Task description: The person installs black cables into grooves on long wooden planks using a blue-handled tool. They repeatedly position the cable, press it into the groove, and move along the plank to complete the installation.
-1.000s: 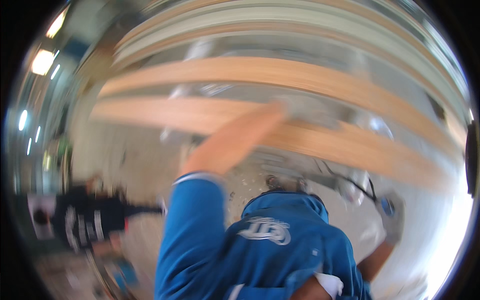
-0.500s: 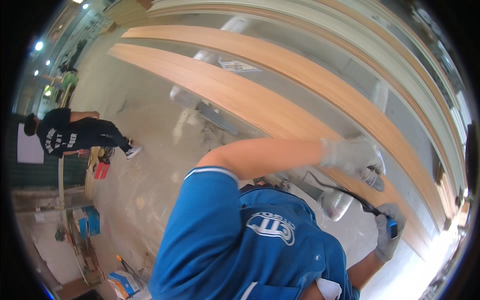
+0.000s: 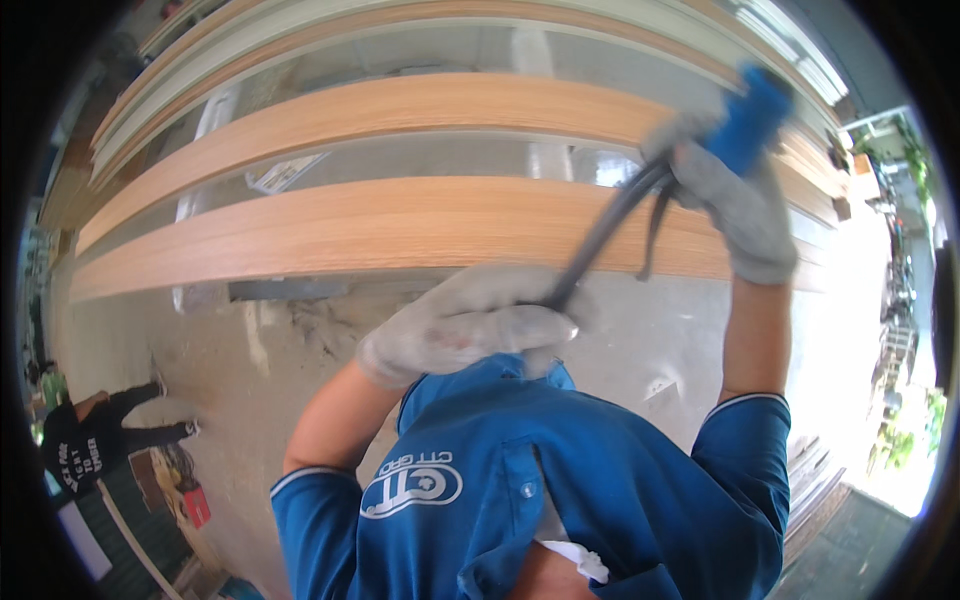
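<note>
My right hand point(image 3: 745, 205), in a grey work glove, is raised over the wooden boards. It is closed around a blue, boxy tool point(image 3: 745, 120), which is smeared by motion. A thick black cord or strap point(image 3: 612, 222) runs from the tool down to my left hand point(image 3: 465, 325), also gloved. The left fingers are closed around its lower end in front of my chest. A thinner dark strip point(image 3: 654, 232) dangles below my right hand. Behind both hands lie two long light-brown wooden boards point(image 3: 390, 228), side by side and raised off the floor.
More long boards and pale strips point(image 3: 330, 35) run along the far side. A person in dark clothes point(image 3: 95, 435) is at the left, near a red box point(image 3: 196, 508). A grey flat bar point(image 3: 285, 289) lies by the near board. Bright daylight comes in at the right.
My view has turned, so the boards now run across it. My right hand has risen with the blue tool. My left hand has come back to my chest, gripping the black cord.
</note>
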Action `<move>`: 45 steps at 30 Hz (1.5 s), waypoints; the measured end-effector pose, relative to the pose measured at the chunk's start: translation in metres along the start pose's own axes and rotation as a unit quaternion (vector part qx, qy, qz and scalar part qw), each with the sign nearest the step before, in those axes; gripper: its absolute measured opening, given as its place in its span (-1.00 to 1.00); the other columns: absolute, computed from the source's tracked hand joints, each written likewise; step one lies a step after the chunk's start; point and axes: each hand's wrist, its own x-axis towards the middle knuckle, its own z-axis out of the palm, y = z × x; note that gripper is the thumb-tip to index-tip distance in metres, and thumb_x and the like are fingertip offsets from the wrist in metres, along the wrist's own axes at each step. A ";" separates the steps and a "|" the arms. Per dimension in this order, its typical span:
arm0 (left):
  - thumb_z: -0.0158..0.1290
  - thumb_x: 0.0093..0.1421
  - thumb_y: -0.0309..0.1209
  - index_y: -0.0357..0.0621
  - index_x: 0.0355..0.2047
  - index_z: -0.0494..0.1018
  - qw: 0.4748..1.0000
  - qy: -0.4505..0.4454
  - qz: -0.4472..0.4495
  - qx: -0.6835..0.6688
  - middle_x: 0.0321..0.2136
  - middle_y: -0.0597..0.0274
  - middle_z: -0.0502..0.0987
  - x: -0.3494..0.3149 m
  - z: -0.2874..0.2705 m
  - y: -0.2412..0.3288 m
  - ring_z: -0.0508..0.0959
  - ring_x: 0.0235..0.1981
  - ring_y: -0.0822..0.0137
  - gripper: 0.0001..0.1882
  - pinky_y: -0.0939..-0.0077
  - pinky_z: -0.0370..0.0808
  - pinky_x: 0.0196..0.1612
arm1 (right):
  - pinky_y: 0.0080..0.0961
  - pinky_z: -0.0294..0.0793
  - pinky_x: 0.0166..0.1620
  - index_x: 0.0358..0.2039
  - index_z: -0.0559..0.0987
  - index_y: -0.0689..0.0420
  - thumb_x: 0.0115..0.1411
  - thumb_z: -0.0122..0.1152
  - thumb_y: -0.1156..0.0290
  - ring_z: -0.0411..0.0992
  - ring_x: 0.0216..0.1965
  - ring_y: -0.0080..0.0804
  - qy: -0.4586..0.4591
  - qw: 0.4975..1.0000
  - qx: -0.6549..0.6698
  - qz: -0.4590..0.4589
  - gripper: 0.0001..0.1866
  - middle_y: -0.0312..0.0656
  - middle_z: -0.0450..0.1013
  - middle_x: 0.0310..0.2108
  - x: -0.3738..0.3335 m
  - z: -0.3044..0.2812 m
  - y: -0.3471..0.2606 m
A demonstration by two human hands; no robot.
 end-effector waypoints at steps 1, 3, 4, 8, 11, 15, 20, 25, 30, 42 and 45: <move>0.11 0.34 -0.14 -0.46 -0.04 0.52 0.997 0.025 -0.049 -0.049 -0.61 0.18 0.48 -0.011 0.003 0.006 0.51 -0.45 0.35 -0.50 0.51 0.45 -0.34 | -0.77 0.31 -0.50 0.02 0.58 0.21 0.38 0.15 -0.06 0.37 -0.55 -0.70 0.029 0.996 0.084 -0.016 -0.46 -0.22 0.57 -0.34 0.006 0.005 0.004; 0.09 0.35 -0.08 -0.42 -0.10 0.53 0.988 0.123 -0.094 -0.004 -0.67 0.27 0.43 -0.031 0.000 0.016 0.41 -0.61 0.46 -0.49 0.61 0.30 -0.53 | -0.79 0.32 -0.51 0.16 0.46 0.26 0.44 0.00 -0.10 0.39 -0.52 -0.68 0.100 0.979 0.180 -0.015 -0.37 -0.17 0.56 -0.25 0.011 0.005 0.011; 0.08 0.35 -0.08 -0.42 -0.12 0.54 0.986 0.145 -0.078 0.016 -0.68 0.29 0.42 -0.036 0.000 0.016 0.39 -0.64 0.48 -0.50 0.62 0.27 -0.55 | -0.74 0.34 -0.48 0.19 0.43 0.25 0.45 -0.01 -0.08 0.38 -0.49 -0.64 0.107 0.963 0.245 0.007 -0.37 -0.18 0.53 -0.23 0.013 0.002 0.015; 0.02 0.39 -0.15 -0.33 -0.35 0.51 0.974 0.208 -0.064 0.054 -0.68 0.28 0.40 -0.050 0.001 0.013 0.41 -0.58 0.46 -0.59 0.58 0.33 -0.40 | -0.63 0.49 -0.41 0.22 0.39 0.27 0.48 -0.07 -0.04 0.43 -0.43 -0.54 0.115 0.896 0.422 0.079 -0.39 -0.16 0.51 -0.20 0.011 0.001 0.035; -0.02 0.41 -0.19 -0.24 -0.51 0.45 0.967 0.224 -0.085 0.083 -0.67 0.26 0.41 -0.054 0.003 0.014 0.44 -0.54 0.41 -0.59 0.52 0.41 -0.27 | -0.55 0.59 -0.34 0.19 0.41 0.25 0.46 0.07 0.07 0.47 -0.45 -0.51 0.138 0.902 0.400 0.085 -0.48 -0.19 0.54 -0.26 0.003 0.016 0.042; 0.01 0.41 -0.20 -0.25 -0.51 0.46 0.970 0.198 -0.084 0.115 -0.64 0.25 0.44 -0.063 -0.004 0.022 0.45 -0.55 0.42 -0.59 0.52 0.42 -0.32 | -0.53 0.59 -0.31 0.16 0.43 0.23 0.40 0.19 0.10 0.50 -0.44 -0.52 0.151 0.937 0.302 0.086 -0.49 -0.25 0.54 -0.33 -0.009 0.031 0.029; 0.09 0.37 -0.19 -0.35 -0.26 0.56 0.954 0.190 -0.146 0.181 -0.60 0.24 0.49 -0.082 -0.008 0.044 0.42 -0.61 0.49 -0.63 0.62 0.34 -0.48 | -0.39 0.57 -0.13 0.12 0.50 0.21 0.27 0.34 0.07 0.57 -0.20 -0.35 0.061 0.991 0.117 0.006 -0.44 -0.16 0.57 -0.22 -0.015 0.077 -0.004; 0.14 0.33 -0.20 -0.39 -0.13 0.57 0.961 0.136 -0.138 0.199 -0.56 0.25 0.51 -0.130 -0.030 0.067 0.44 -0.62 0.49 -0.60 0.62 0.34 -0.51 | -0.26 0.45 0.10 0.15 0.54 0.11 0.14 0.43 0.02 0.48 0.05 -0.13 -0.101 0.962 -0.249 -0.050 -0.35 -0.04 0.56 -0.05 -0.026 0.159 -0.028; 0.14 0.31 -0.23 -0.42 -0.11 0.58 0.981 0.046 -0.137 0.127 -0.61 0.27 0.48 -0.248 -0.096 0.060 0.47 -0.62 0.45 -0.60 0.55 0.36 -0.54 | -0.49 0.42 -0.40 -0.02 0.62 0.07 0.13 0.43 0.02 0.42 -0.51 -0.51 0.169 0.964 -0.198 0.062 -0.49 -0.30 0.50 -0.45 -0.058 0.098 -0.062; 0.22 0.27 -0.29 -0.38 -0.25 0.59 0.864 0.297 -0.328 0.239 -0.60 0.34 0.46 -0.450 -0.142 0.078 0.43 -0.63 0.52 -0.70 0.59 0.36 -0.54 | -0.73 0.37 -0.43 -0.08 0.59 0.26 0.25 0.41 0.25 0.36 -0.52 -0.72 0.544 0.810 -0.102 0.195 -0.63 -0.34 0.48 -0.42 -0.155 0.012 -0.015; 0.20 0.29 -0.31 -0.38 -0.28 0.57 0.831 0.380 -0.262 0.309 -0.61 0.36 0.43 -0.424 -0.127 0.096 0.39 -0.65 0.56 -0.71 0.63 0.30 -0.59 | -0.72 0.38 -0.42 -0.11 0.59 0.27 0.24 0.42 0.24 0.36 -0.52 -0.71 0.529 0.833 -0.089 0.138 -0.62 -0.33 0.49 -0.40 -0.129 -0.005 -0.007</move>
